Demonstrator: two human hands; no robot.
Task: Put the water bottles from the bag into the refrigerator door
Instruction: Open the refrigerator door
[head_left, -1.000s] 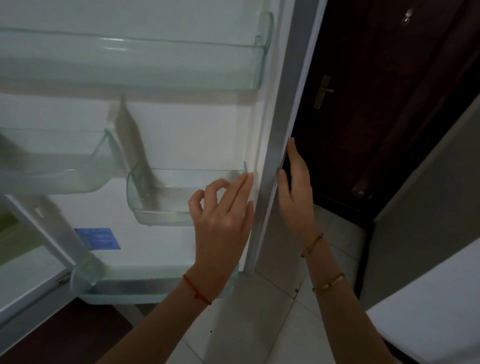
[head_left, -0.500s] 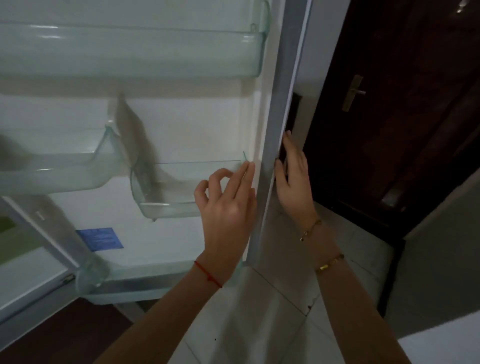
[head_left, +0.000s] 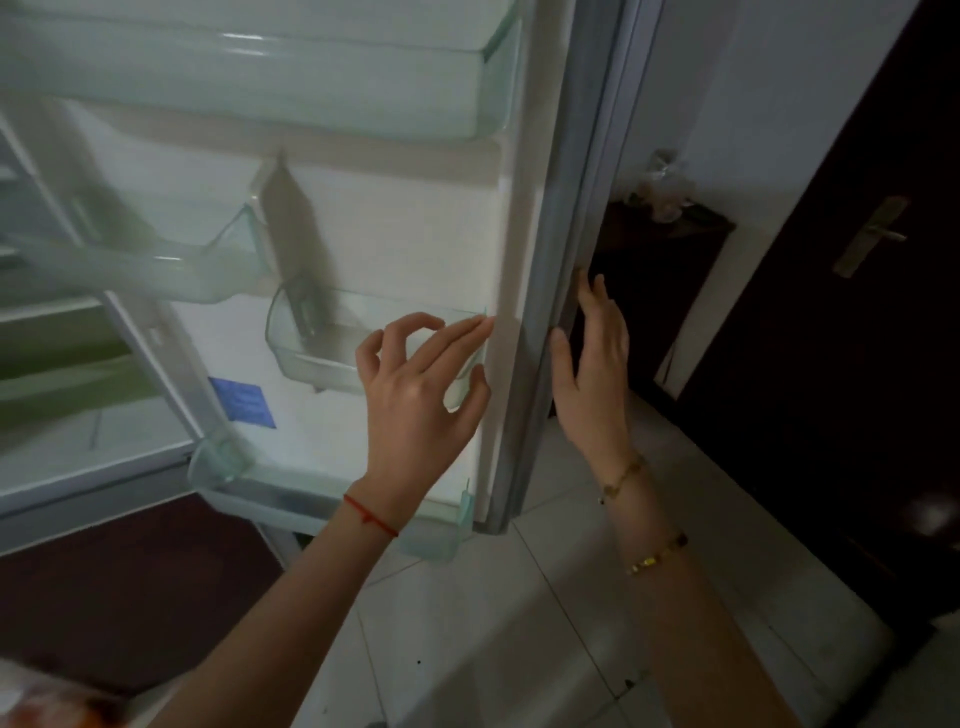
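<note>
Both flanking refrigerator door (head_left: 415, 234), left grip (head_left: 415, 395), right grip (head_left: 592, 374)

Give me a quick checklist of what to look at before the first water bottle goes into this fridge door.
1. Refrigerator door open: ok, its inner side faces the person.
2. Bottom door shelf free: ok, nothing shows in it.
3. Small bin free: ok, it looks empty.
4. Right hand steadying the door: ok, straight fingers lie on its outer edge.
5. Left hand free to fetch: ok, it holds nothing, fingertips at the door's inner lining.
6. Water bottles and bag at hand: cannot tell, neither is plainly in view.
</note>
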